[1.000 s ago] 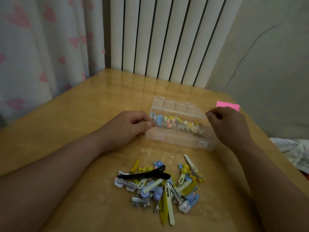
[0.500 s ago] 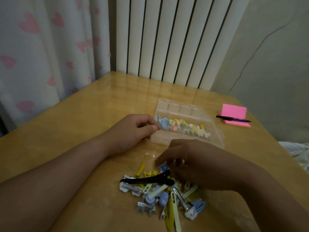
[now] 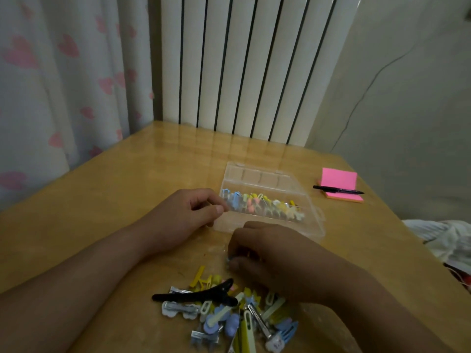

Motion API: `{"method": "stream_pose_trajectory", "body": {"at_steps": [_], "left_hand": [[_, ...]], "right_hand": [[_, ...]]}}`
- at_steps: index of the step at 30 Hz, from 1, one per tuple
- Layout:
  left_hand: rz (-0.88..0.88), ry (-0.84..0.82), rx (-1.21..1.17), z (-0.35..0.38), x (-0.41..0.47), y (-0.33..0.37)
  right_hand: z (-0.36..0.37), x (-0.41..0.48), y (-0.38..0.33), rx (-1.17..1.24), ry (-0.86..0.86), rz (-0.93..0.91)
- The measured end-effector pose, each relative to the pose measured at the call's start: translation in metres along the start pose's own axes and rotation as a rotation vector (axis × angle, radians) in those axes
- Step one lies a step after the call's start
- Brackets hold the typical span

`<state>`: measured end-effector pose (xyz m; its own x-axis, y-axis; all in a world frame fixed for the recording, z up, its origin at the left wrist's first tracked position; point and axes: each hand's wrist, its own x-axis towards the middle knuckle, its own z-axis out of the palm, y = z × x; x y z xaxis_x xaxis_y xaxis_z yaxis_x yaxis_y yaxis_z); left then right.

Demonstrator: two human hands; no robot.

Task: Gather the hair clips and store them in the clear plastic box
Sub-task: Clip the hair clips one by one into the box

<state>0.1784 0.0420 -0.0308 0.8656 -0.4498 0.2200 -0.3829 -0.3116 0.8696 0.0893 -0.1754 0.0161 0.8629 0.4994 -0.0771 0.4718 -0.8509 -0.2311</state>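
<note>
The grip of the right hand point(image 3: 275, 258) is curled downward, fingertips hidden; whether the blurred blue bit point(image 3: 228, 260) there is held cannot be told. Hair clips point(image 3: 229, 314) are heaped close on its near side, partly cut off. Beyond it, the clear plastic box point(image 3: 260, 178) is pinched at one end by the left hand point(image 3: 183, 220). The counter point(image 3: 127, 187) is backed by a radiator point(image 3: 242, 67) and curtain point(image 3: 63, 72).

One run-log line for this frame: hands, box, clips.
phase: picking | left hand: grips clear plastic box | right hand: pinches blue clip | loose clips: piled
</note>
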Motion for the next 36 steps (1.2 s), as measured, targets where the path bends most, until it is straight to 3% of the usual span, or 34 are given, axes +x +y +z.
{"method": "stream_pose_trajectory", "body": {"at_steps": [8,17,19,23,25,30,36], "left_hand": [[0.0,-0.003,0.0,0.001,0.0,0.001],[0.003,0.0,0.001,0.0,0.0,0.002],[-0.001,-0.003,-0.011,-0.001,0.0,0.002],[-0.008,0.006,-0.028,0.0,0.001,0.001],[-0.016,0.004,-0.033,0.0,0.001,0.001],[-0.023,0.005,-0.051,0.0,-0.001,0.002],[-0.027,0.002,-0.025,-0.001,-0.001,0.004]], "right_hand": [[0.001,-0.003,-0.002,-0.058,0.066,0.021],[-0.006,-0.003,0.007,0.165,0.057,0.065],[-0.014,-0.005,0.013,0.247,0.207,0.073],[-0.031,0.01,0.054,0.303,0.686,0.217],[-0.036,0.02,0.085,0.219,0.76,0.352],[-0.028,0.034,0.127,-0.052,0.606,0.493],[-0.023,0.042,0.134,-0.048,0.504,0.532]]}}
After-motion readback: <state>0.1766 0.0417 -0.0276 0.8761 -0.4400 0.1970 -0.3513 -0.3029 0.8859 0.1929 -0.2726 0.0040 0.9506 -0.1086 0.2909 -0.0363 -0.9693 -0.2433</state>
